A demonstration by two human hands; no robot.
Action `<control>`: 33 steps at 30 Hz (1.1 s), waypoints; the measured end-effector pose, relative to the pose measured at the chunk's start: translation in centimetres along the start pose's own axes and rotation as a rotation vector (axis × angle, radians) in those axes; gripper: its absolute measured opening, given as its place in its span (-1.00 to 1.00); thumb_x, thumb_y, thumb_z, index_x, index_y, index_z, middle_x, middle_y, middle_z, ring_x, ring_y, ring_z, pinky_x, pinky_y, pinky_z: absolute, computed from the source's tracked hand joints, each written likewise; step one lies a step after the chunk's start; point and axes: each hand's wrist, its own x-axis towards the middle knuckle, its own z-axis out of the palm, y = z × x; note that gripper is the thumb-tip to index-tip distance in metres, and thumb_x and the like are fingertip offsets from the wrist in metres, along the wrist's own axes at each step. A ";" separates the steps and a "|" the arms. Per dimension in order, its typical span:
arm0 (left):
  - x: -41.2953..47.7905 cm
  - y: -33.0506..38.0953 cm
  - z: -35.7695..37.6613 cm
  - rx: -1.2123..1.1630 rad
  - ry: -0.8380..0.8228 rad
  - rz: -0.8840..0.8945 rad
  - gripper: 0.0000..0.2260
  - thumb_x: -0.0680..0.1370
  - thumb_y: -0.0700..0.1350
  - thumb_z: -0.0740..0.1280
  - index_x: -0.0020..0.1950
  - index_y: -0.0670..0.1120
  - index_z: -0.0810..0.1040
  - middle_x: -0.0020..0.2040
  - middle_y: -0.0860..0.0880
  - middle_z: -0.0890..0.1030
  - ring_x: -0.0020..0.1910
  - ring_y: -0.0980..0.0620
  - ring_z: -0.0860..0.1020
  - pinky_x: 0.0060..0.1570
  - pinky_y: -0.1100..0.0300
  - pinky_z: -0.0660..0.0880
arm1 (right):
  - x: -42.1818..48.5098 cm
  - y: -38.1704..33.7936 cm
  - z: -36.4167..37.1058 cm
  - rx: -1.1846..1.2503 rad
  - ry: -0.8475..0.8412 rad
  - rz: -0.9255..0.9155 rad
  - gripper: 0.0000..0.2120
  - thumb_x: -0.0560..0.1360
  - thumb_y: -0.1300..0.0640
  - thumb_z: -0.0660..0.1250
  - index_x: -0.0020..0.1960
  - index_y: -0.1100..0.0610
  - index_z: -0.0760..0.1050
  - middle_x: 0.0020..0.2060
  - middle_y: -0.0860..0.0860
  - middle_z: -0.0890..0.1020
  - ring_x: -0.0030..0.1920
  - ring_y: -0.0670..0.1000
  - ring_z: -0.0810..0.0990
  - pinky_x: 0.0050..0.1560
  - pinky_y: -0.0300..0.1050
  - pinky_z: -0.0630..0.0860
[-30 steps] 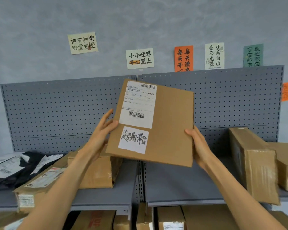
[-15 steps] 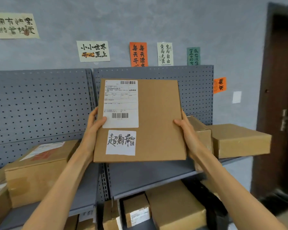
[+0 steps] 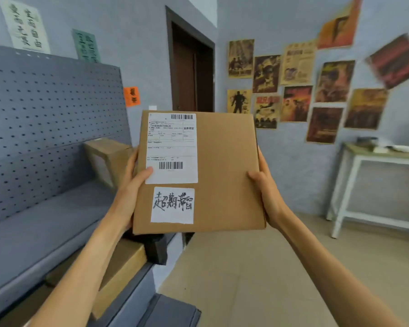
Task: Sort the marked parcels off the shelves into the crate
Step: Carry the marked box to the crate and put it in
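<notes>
In the head view, a flat cardboard parcel was held upright in the air, clear of the shelf. It was gripped at its side edges by the left hand and the right hand, with the thumbs laid on its front. A handwritten sticker marked it. No crate was seen, so the drop was judged not yet made. Another box was seen on the shelf.

Parcel between left hand and right hand; shelf left of left hand, box on it just behind that hand; table right of right hand, well apart.
</notes>
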 end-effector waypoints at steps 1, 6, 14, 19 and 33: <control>0.0 -1.0 3.2 -0.026 -0.057 -0.018 -0.52 0.54 -0.04 0.32 0.42 0.22 0.30 0.14 0.06 0.65 -0.03 0.00 0.67 -0.28 0.21 0.60 | -1.9 -0.5 -3.1 -0.033 0.066 0.011 -0.38 0.43 -0.09 0.21 0.44 -0.39 0.14 0.40 -0.26 0.37 0.30 -0.10 0.49 0.25 0.10 0.47; -2.3 -3.7 19.7 -0.146 -0.391 -0.088 -0.51 0.55 -0.09 0.29 0.43 0.24 0.27 0.17 0.05 0.64 0.04 -0.06 0.66 -0.19 0.17 0.61 | -12.5 -4.4 -17.1 -0.149 0.384 0.054 -0.41 0.42 -0.08 0.21 0.40 -0.41 0.18 0.27 -0.24 0.50 0.11 -0.12 0.61 -0.07 -0.14 0.60; -11.1 -5.1 44.0 -0.283 -0.807 -0.201 -0.53 0.51 -0.05 0.35 0.34 0.29 0.32 0.19 0.01 0.63 0.03 -0.12 0.66 -0.20 0.10 0.62 | -31.0 -11.8 -33.6 -0.295 0.814 0.039 -0.36 0.45 -0.02 0.20 0.49 -0.25 0.13 0.30 -0.17 0.47 0.15 -0.10 0.59 0.06 -0.06 0.59; -19.9 -6.1 58.8 -0.328 -0.992 -0.271 -0.49 0.45 -0.05 0.38 0.32 0.30 0.33 0.19 -0.04 0.63 -0.01 -0.16 0.66 -0.23 0.07 0.62 | -43.8 -15.1 -43.1 -0.353 1.002 0.066 -0.37 0.47 -0.04 0.20 0.50 -0.24 0.09 0.37 -0.06 0.40 0.24 0.05 0.52 0.14 0.08 0.56; -41.8 -11.7 86.3 -0.300 -1.495 -0.463 -0.53 0.49 -0.02 0.37 0.30 0.31 0.28 0.11 0.06 0.66 -0.05 -0.14 0.68 -0.25 0.09 0.62 | -70.1 -17.1 -56.7 -0.419 1.541 0.178 -0.40 0.40 -0.03 0.25 0.44 -0.24 0.26 0.21 -0.20 0.58 0.05 -0.09 0.65 -0.13 -0.23 0.59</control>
